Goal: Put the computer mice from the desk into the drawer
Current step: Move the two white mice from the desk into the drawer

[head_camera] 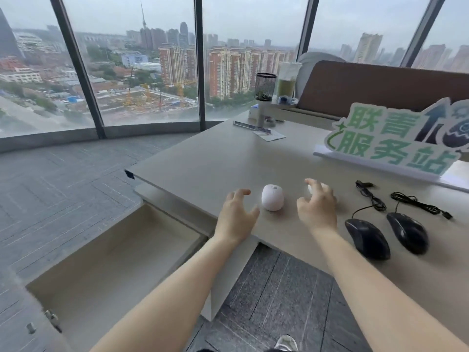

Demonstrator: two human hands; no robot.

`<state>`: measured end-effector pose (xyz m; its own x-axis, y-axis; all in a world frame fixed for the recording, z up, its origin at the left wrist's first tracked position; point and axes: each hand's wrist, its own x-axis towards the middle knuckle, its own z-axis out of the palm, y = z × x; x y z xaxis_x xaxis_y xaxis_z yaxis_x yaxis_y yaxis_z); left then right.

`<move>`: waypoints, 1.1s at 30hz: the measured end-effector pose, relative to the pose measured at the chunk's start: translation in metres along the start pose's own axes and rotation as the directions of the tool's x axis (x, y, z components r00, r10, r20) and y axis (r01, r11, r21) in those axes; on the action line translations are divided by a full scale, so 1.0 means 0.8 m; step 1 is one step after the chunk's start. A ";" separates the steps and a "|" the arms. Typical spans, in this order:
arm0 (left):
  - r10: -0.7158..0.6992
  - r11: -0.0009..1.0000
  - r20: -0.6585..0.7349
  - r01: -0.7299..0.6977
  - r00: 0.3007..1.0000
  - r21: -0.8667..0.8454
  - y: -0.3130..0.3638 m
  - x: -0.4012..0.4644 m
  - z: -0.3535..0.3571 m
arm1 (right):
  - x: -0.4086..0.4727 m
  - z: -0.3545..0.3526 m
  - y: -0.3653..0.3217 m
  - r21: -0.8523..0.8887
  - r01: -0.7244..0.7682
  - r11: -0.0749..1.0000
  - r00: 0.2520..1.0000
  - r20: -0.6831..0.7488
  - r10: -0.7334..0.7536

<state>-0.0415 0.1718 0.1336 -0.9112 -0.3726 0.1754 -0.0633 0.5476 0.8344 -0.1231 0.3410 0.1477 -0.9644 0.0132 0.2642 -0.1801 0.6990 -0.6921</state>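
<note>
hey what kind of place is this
Likely a high-rise office: a pale grey desk beside floor-to-ceiling windows over a city, a green-lettered standing sign, and two black wired computer mice.

Floor-to-ceiling curved windows (147, 59) with dark frames look out over a hazy grey city, brick-red apartment blocks and a construction site below. Flat overcast daylight everywhere. Grey patterned carpet (58, 179) runs up to the glass. A brown padded divider (380, 85) stands behind the pale beige tabletop (215, 158).
</note>
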 end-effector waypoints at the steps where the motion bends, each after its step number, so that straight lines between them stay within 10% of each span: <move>1: 0.006 1.000 0.030 -0.006 1.000 0.018 0.007 0.012 0.020 | 0.020 -0.001 0.012 -0.072 -0.013 0.997 0.999 0.031 0.015; 7: -0.019 0.974 0.013 0.016 1.000 0.225 0.011 0.062 0.101 | 0.088 0.015 0.063 -0.440 -0.069 0.895 0.966 0.193 0.169; 12: 0.071 0.911 -0.054 -0.043 0.996 0.409 0.008 0.077 0.113 | 0.100 0.025 0.067 -0.423 -0.048 0.905 0.979 0.161 0.127; 21: -0.013 1.000 -0.439 0.006 0.898 -0.018 -0.043 0.067 -0.048 | -0.010 0.052 -0.091 0.184 0.128 0.975 0.963 0.213 -0.167; 26: -0.282 0.944 -0.543 0.331 0.791 -0.008 -0.175 0.019 -0.170 | -0.106 0.129 -0.188 0.369 0.236 0.899 0.827 0.410 -0.385; 33: -0.597 0.713 -0.355 0.679 0.719 0.177 -0.326 -0.039 -0.202 | -0.164 0.298 -0.192 0.062 0.179 0.982 0.657 0.736 -0.167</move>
<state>0.0693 -0.0809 -0.0051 -0.4730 -0.8611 -0.1862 -0.7355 0.2696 0.6216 -0.0150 0.0616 0.0593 -0.7458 -0.6337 -0.2053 -0.3619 0.6442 -0.6738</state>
